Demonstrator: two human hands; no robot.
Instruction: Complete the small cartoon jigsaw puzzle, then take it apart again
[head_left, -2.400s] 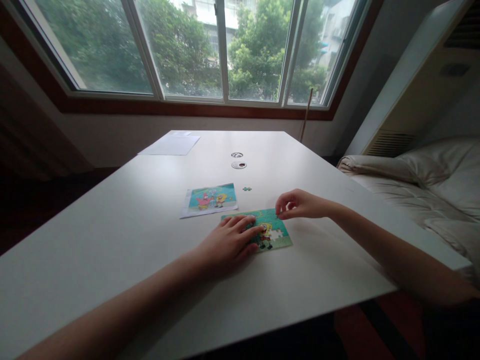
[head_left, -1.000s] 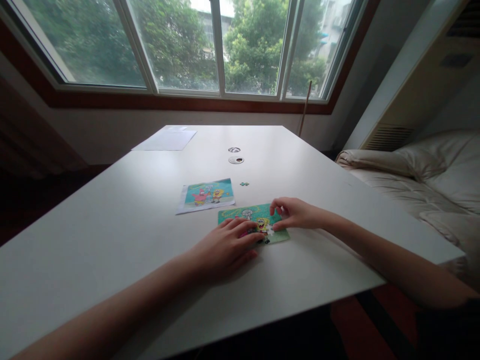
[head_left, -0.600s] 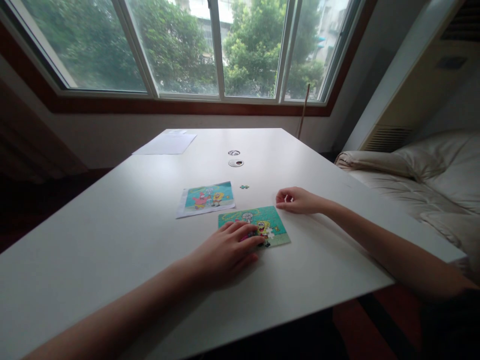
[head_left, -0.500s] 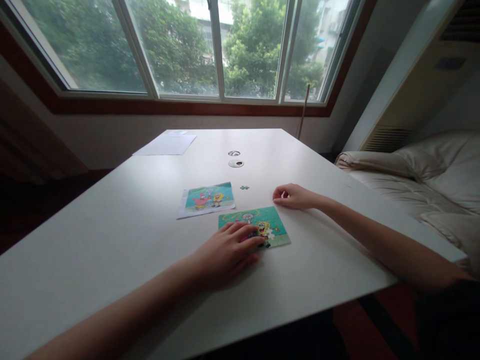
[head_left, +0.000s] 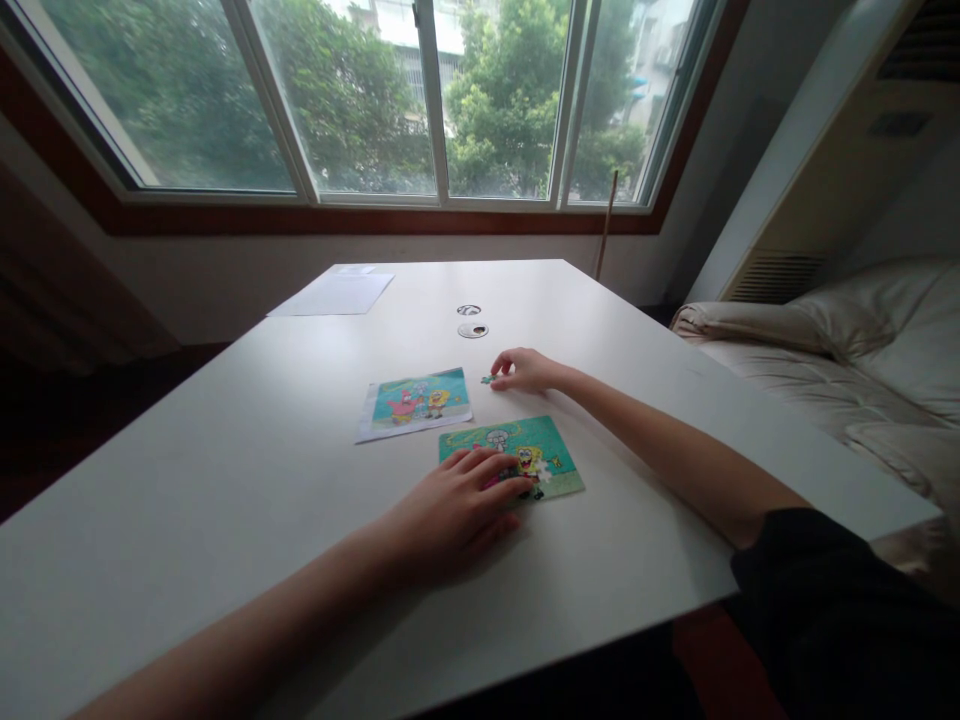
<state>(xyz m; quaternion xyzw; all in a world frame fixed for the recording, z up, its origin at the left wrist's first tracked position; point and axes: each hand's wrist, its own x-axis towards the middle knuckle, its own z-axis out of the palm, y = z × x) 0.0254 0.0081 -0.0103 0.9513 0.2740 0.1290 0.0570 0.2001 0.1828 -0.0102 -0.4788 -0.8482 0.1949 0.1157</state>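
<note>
A small green cartoon jigsaw puzzle (head_left: 551,455) lies on the white table (head_left: 225,480), with one white gap near its middle. My left hand (head_left: 450,505) rests flat on the puzzle's left part, fingers stretched out. My right hand (head_left: 525,370) is stretched far forward, its curled fingertips pinching a single loose green puzzle piece (head_left: 487,379) that lies on the table beyond the puzzle. A printed reference picture (head_left: 415,401) with the same cartoon figures lies left of that piece.
Two round cable ports (head_left: 472,330) sit in the table further back. A white sheet of paper (head_left: 331,294) lies at the far left corner. A cream sofa cushion (head_left: 840,360) is to the right; a wide window fills the far wall.
My right hand left the puzzle's right side and reached forward to the loose piece beyond it. One gap in the puzzle got filled. My left hand stayed on the puzzle.
</note>
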